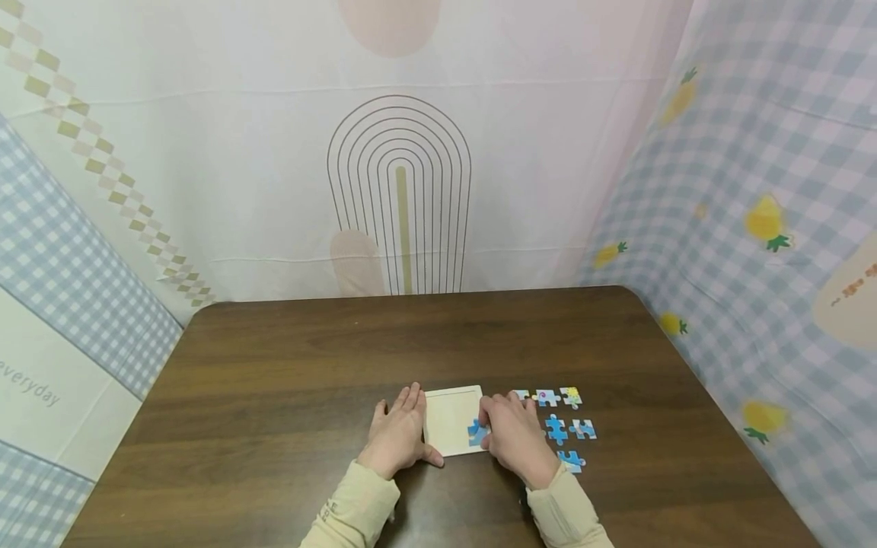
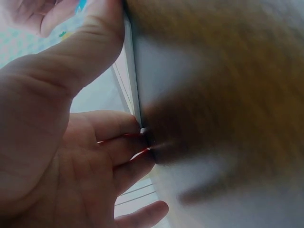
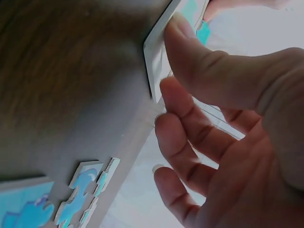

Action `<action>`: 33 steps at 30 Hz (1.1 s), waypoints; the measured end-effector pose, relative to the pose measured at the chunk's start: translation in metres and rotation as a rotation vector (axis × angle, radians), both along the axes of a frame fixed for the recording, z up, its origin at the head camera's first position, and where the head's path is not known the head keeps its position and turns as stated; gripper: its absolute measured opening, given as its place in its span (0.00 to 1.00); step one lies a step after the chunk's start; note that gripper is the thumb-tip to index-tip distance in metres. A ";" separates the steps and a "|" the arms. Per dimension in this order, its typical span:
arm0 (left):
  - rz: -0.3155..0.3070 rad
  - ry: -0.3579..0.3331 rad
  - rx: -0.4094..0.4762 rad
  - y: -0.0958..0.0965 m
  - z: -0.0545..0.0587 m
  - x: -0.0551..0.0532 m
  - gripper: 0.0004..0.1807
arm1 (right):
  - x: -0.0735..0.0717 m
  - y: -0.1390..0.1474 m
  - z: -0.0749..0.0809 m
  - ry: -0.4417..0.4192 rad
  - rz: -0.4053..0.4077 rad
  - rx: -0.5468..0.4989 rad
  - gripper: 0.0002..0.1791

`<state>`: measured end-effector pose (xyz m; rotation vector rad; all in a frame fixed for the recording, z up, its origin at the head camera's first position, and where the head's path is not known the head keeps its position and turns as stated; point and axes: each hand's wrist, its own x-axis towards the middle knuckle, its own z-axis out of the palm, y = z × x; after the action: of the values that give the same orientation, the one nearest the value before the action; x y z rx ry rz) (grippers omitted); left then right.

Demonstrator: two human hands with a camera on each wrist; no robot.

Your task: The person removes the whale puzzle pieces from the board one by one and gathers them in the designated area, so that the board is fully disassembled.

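A shallow square puzzle tray [image 1: 448, 421] with a pale inside and white rim lies between my hands. My left hand [image 1: 399, 434] rests along its left side, fingers straight, thumb spread at the near corner. In the left wrist view, the fingertips [image 2: 130, 124] meet the tray's edge. At the tray's near right corner, my right hand [image 1: 515, 435] pinches a blue jigsaw piece [image 1: 477, 432] between thumb and forefinger. A bit of the blue piece [image 3: 203, 33] shows past the thumb in the right wrist view; the rest is hidden.
Several loose jigsaw pieces lie right of the tray, among them a blue one [image 1: 556, 430], one with a yellow figure [image 1: 571, 396] and another near the wrist [image 1: 571, 461]. My right hand partly covers some. The brown table [image 1: 274, 365] meets hanging cloths [image 1: 274, 190] behind.
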<state>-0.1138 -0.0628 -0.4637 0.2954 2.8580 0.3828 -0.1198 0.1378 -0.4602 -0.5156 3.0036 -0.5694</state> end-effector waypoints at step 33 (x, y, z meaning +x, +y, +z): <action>-0.020 -0.009 -0.002 -0.002 0.000 0.001 0.65 | 0.031 0.114 0.043 0.076 -0.211 -0.269 0.09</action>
<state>-0.1132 -0.0647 -0.4639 0.3209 2.8445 0.3769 -0.0887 0.2516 -0.4175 -0.2342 3.0908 -0.9999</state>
